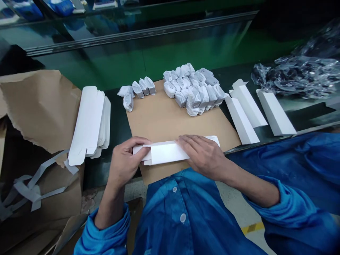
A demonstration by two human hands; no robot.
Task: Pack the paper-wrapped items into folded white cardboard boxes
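My left hand (126,158) pinches the end flap (147,158) of a white carton (166,153) over the cardboard sheet (151,124); my right hand (202,154) clasps it farther along. I judge this flap-folding, calling for a square tuck.

A brown cardboard sheet (151,122) lies flat beneath the grip, on a dark tabletop (117,117). Left of the grip stands a large piece of torn brown paper (39,106), with crumpled white straps (28,191) lower down and nearer the wearer. Beyond the grip rises a green panel (106,67), topped by a long dark rail (148,33); blurred blue bundles (61,7) lie farther off to the left. Far right of the grip sits a heap of clear plastic (302,76). Below and right, yellow tape (252,227) marks the pale floor (231,205).
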